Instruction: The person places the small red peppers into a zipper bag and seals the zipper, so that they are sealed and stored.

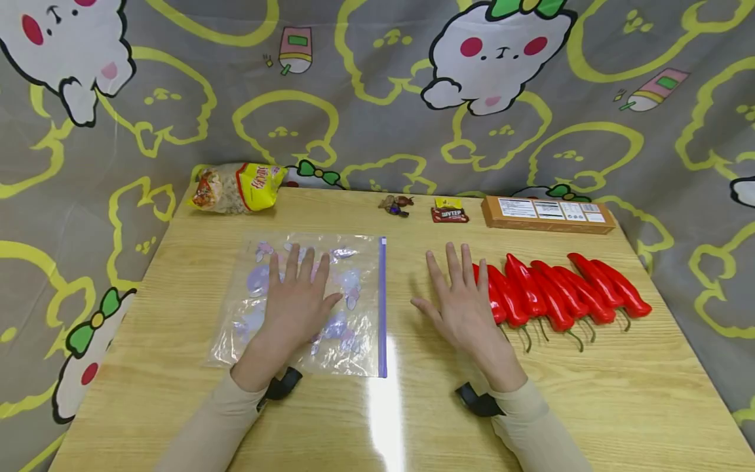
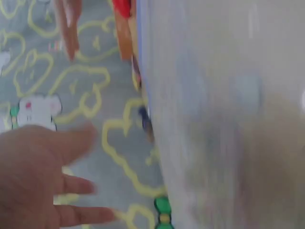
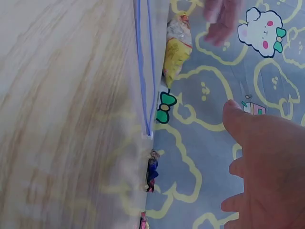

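Observation:
My left hand (image 1: 296, 301) is held palm down over a clear zip bag (image 1: 367, 295) with pastel prints and a purple slider edge. Its fingers point forward, straight and spread, and hold nothing. To the right, my right hand (image 1: 466, 314) has the same spread pose, also with nothing in it. In the head view its outer side overlaps the leftmost of several glossy red peppers (image 1: 551, 305), which lie slanted in a row with green stems toward me. Both wrist views show the left hand (image 2: 28, 176) and the right hand (image 3: 276, 167) raised above the tabletop.
Along the back of the wooden table (image 1: 660, 393) lie a yellow-and-clear food packet (image 1: 259, 187), small wrapped sweets (image 1: 396, 206), two small bars (image 1: 449, 215) and a long brown box (image 1: 548, 226). A patterned grey cloth (image 1: 377, 131) hangs behind. Black straps (image 1: 479, 401) circle both wrists.

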{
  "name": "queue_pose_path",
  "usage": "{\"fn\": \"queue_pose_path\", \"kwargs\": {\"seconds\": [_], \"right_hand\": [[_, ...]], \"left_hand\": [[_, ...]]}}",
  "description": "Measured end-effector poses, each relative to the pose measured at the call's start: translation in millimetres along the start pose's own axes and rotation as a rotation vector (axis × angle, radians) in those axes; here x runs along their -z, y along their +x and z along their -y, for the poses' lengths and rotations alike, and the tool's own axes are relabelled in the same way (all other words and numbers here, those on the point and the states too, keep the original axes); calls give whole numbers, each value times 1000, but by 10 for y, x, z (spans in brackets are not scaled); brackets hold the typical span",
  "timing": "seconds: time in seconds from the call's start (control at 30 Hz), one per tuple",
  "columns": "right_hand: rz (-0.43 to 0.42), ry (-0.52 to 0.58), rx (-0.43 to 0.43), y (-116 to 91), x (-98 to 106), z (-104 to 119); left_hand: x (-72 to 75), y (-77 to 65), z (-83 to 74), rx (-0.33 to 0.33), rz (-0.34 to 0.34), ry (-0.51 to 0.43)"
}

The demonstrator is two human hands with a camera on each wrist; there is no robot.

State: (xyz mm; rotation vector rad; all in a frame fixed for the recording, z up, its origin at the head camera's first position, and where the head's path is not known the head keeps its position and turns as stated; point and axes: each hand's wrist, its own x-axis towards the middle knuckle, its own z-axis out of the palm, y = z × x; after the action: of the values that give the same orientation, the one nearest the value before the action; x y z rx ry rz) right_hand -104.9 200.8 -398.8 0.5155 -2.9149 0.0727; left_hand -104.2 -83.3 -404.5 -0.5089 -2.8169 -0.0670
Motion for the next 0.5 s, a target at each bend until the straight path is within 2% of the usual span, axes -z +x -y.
{"fn": "queue_pose_path", "kwargs": {"seconds": [0.13, 0.2, 0.27, 0.3, 0.4, 0.5], "right_hand": [[-27, 6, 12, 11, 17, -13], [-37, 11, 17, 12, 25, -17], [-44, 10, 19, 7, 34, -17], [-47, 6, 21, 3, 36, -18], [-36, 1, 23, -4, 39, -11], [-18, -4, 27, -9, 42, 5]], "left_hand": [[-50, 16, -244, -80, -102, -21], [-72, 40, -382, -113, -109, -28], [-88, 70, -512, -145, -83, -40], [-92, 87, -571, -158, -61, -58], [-110, 127, -712, -179, 75, -169], [-138, 149, -794, -135, 231, -316]]}}
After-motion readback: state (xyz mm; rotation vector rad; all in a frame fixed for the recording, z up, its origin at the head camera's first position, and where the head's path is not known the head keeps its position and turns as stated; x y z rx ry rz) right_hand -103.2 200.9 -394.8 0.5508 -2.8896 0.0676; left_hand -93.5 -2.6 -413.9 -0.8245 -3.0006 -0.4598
